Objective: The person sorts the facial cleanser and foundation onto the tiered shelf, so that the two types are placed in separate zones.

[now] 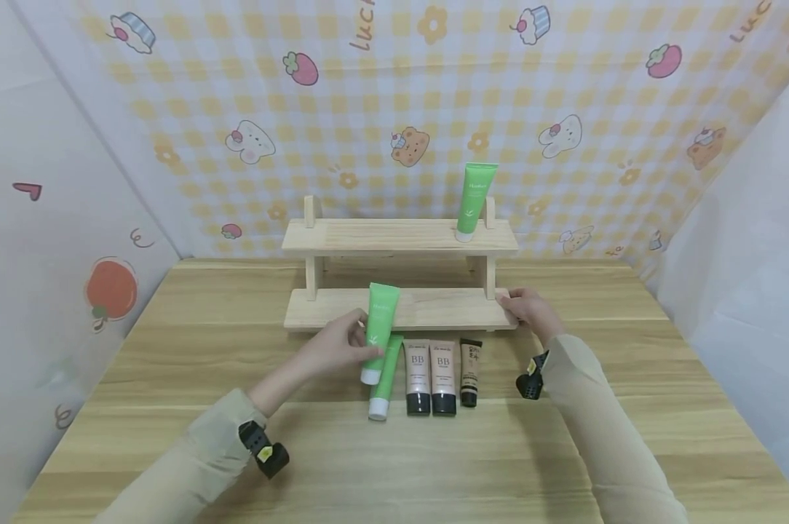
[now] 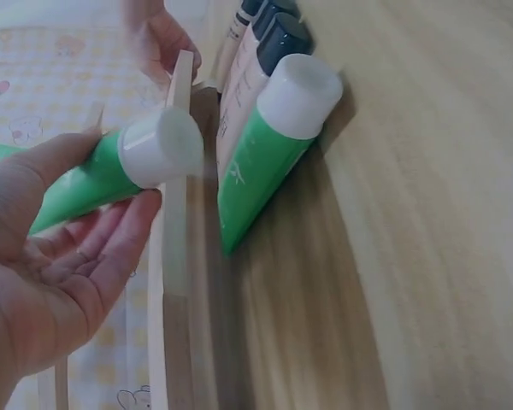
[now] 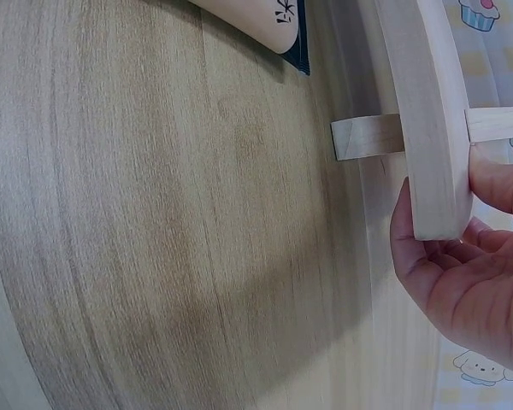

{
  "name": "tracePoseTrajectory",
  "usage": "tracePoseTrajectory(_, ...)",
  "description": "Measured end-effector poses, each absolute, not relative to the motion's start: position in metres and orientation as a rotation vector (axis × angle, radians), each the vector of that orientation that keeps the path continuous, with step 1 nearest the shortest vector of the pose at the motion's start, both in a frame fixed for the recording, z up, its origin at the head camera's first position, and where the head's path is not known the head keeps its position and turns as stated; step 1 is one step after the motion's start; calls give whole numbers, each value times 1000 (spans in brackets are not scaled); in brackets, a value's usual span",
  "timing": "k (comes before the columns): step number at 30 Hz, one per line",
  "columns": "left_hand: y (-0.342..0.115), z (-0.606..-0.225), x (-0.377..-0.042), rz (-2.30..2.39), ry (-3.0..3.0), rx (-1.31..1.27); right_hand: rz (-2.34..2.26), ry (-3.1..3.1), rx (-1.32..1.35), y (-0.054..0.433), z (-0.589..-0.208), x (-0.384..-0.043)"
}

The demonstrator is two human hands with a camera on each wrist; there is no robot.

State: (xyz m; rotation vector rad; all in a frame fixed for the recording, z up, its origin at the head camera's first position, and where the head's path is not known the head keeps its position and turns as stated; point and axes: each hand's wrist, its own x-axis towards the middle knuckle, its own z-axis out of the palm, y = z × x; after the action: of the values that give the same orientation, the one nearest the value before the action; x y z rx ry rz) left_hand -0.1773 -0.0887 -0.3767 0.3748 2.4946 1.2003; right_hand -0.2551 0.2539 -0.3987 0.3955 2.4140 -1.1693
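1. Head view: my left hand (image 1: 342,346) pinches a green tube (image 1: 378,327), cap down, thumb and fingers curled round its lower part, just in front of the lower board of the wooden shelf (image 1: 401,306). My right hand (image 1: 528,311) grips that board's right end. Another green tube (image 1: 473,200) stands cap down on the top board. On the table (image 1: 172,349) below lie a third green tube (image 1: 384,378), two BB tubes (image 1: 430,377) and a small dark-capped tube (image 1: 470,371) in a row.

2. Left wrist view: the fingers (image 2: 111,248) are clamped on the held tube (image 2: 94,179) close behind its white cap (image 2: 162,147), which sits almost against the shelf edge (image 2: 175,171). I judge the cap could knock that edge and slip the pinch, since the tube body is soft.

3. Right wrist view: the fingers (image 3: 462,282) curl round the board end (image 3: 432,137), thumb on the far side. If this hold loosens, I think a bump from the tube could shift the shelf and topple the tube standing on top.
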Motion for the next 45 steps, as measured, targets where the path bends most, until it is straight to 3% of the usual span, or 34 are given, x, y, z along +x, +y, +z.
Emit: tracePoseTrajectory(45, -67, -340, -232, 1301, 2685, 619, -1220, 2395, 421, 253, -400, -255)
